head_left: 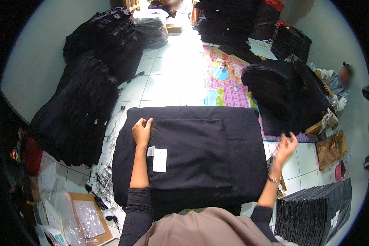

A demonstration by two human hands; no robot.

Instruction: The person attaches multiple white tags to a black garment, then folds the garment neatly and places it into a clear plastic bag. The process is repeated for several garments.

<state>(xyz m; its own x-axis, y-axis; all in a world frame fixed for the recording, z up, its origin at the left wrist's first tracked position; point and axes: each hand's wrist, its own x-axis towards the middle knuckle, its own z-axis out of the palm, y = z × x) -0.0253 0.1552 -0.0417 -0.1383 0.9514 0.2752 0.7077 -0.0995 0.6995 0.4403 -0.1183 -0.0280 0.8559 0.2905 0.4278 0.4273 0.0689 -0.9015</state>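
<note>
A folded black cloth (192, 164), flat and squared off, lies on a table covered in black fabric (248, 151). Near its left edge are a blank-looking white card tag (160, 160) and a small white label (151, 151). My left hand (142, 132) is closed on the cloth's far left corner, fingertips pinching the edge. Off the table's right side, my right hand (286, 148) is raised with fingers apart and nothing in it. It is close to the near end of a black fabric pile (283, 98).
Tall black fabric stacks (74, 106) line the left. A stack of flat plastic-wrapped black packs (311, 213) stands at lower right, near a brown paper bag (332, 149). Clear plastic and cardboard (88, 217) lie lower left. Another person (336, 88) sits at far right, beyond the pile.
</note>
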